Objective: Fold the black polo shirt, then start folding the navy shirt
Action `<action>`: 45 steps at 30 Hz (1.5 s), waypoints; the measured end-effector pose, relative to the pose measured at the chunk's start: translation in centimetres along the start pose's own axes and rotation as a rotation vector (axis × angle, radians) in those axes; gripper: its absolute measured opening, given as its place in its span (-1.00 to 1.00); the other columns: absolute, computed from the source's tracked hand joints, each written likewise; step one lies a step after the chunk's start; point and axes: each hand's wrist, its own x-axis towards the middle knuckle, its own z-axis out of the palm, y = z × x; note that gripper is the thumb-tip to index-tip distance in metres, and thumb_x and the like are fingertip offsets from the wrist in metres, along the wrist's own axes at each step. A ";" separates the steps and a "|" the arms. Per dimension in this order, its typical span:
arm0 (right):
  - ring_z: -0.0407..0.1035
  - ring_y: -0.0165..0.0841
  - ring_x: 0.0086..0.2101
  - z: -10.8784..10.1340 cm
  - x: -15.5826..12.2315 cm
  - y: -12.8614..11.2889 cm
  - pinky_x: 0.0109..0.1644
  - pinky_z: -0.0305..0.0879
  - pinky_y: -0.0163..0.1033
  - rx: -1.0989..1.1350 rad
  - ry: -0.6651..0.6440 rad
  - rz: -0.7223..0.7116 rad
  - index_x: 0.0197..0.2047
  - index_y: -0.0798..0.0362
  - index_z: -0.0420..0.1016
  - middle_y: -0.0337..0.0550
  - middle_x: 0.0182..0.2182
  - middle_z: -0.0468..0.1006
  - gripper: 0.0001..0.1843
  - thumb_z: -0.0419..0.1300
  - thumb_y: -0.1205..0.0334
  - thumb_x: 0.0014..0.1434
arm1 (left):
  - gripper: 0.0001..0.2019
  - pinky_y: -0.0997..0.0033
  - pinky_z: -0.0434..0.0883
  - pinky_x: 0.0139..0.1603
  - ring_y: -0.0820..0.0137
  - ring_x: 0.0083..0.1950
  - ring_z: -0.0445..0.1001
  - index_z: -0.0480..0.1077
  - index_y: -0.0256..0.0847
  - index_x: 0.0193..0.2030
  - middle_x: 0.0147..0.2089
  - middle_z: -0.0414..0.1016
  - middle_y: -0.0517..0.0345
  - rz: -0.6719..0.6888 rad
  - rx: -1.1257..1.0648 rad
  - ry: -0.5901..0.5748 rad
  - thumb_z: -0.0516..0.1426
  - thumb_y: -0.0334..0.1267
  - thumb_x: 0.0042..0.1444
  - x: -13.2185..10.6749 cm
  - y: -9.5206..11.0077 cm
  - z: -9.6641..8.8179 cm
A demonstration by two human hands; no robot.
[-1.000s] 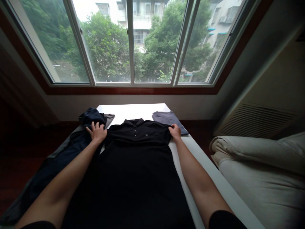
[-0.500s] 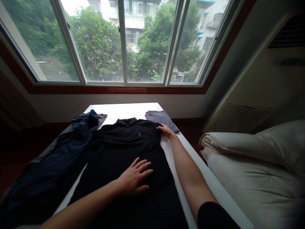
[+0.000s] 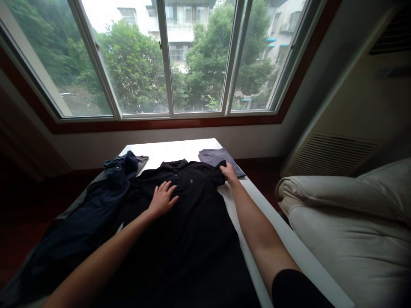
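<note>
A black polo shirt [image 3: 195, 222] lies spread front side up on a white table [image 3: 170, 147], its collar toward the window. My left hand [image 3: 162, 199] is over the upper chest, fingers spread, palm down; whether it presses on the cloth I cannot tell. At the sleeve on the right, my right hand [image 3: 228, 172] pinches the cuff edge and holds it slightly raised. Just beyond that hand is a folded grey-purple garment [image 3: 218, 156]. Dark blue clothing [image 3: 105, 192] lies along the left, touching the polo shirt.
A piece of grey cloth [image 3: 142, 162] shows beneath the blue clothing. To the right of the table stands a cream padded sofa [image 3: 346, 231], with a vented cabinet [image 3: 340, 149] behind it. A wide window [image 3: 192, 85] is beyond the table's far end.
My left hand has moved up and left across the shirt, from its middle to the upper chest. My right hand has lifted the sleeve slightly and pulled it right.
</note>
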 end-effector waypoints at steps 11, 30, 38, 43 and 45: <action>0.24 -0.13 0.23 7.8 -4.3 -2.4 0.35 0.11 -0.11 -0.511 -0.106 -0.570 0.19 0.00 0.50 0.06 0.21 0.43 -0.60 0.10 0.10 0.37 | -0.29 -0.26 -0.08 0.49 -0.11 0.57 -0.04 0.19 -0.17 0.52 0.56 0.05 -0.23 -0.361 0.112 -0.055 -0.10 0.20 0.38 6.4 -10.2 2.2; -0.13 -0.10 0.47 15.8 -4.1 -4.4 0.51 -0.30 0.12 -0.680 -0.511 -0.595 0.49 -0.15 0.21 -0.08 0.51 0.05 -0.32 0.03 -0.22 0.41 | -0.33 -0.19 -0.08 0.50 -0.05 0.56 -0.01 0.27 -0.24 0.45 0.54 0.11 -0.22 -0.378 0.043 0.028 -0.12 0.16 0.40 9.2 -13.2 1.0; 0.34 -0.10 0.14 9.4 -1.9 -3.0 0.27 0.19 -0.07 -0.612 0.009 -0.410 0.09 0.01 0.58 0.06 0.08 0.55 -0.62 0.04 0.06 0.40 | -0.55 -0.09 0.03 0.51 0.04 0.47 0.19 0.43 -0.15 0.31 0.46 0.27 -0.12 -0.054 -0.002 0.113 0.07 -0.07 0.36 4.7 -6.2 0.1; 0.26 0.05 0.20 4.5 0.0 -0.2 0.23 0.21 0.10 -0.682 0.197 -0.073 0.26 0.06 0.44 0.23 0.17 0.41 -0.45 0.13 -0.03 0.31 | -0.43 -0.14 0.10 0.49 0.01 0.49 0.19 0.35 -0.05 0.38 0.49 0.24 -0.07 0.406 -0.169 -0.140 0.17 0.04 0.28 -2.1 4.0 -0.1; 0.23 0.11 0.23 3.4 0.3 0.8 0.23 0.20 0.14 -0.713 0.162 0.012 0.24 0.08 0.44 0.26 0.19 0.38 -0.38 0.19 -0.12 0.24 | -0.32 -0.25 0.00 0.51 -0.04 0.55 0.08 0.22 -0.02 0.48 0.55 0.11 -0.08 0.613 -0.233 -0.221 0.14 0.15 0.29 -5.8 8.1 -0.4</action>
